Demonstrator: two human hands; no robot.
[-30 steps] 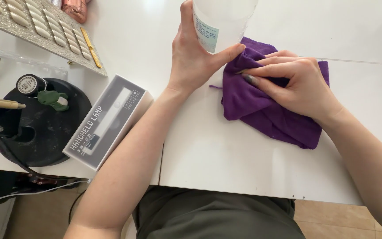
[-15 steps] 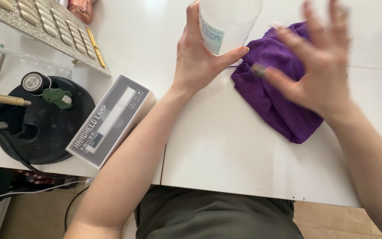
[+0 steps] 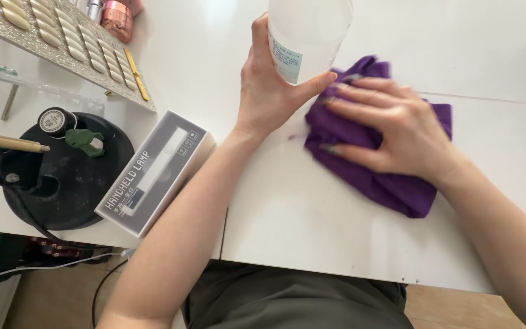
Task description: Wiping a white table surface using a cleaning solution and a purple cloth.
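- Starting at the far left, a black round stand (image 3: 71,173) sits on the white tabletop (image 3: 312,225), with a board of pale nail tips (image 3: 62,42) behind it and a grey-white boxed lamp (image 3: 156,173) just beside it.
- My left hand (image 3: 269,85) has its grip wrapped round a clear plastic bottle (image 3: 308,33), thumb on the right side, fingers behind; the bottle stands upright, its base hidden by my hand.
- Just right of it, my right hand (image 3: 394,131) lies flat on a purple cloth (image 3: 397,186), fingers spread and pressing down, holding nothing closed.
- The cloth is bunched on the tabletop, touching my left thumb.
- I judge wiping goes best with even palm pressure and the bottle kept steady and vertical, clear of the cloth.
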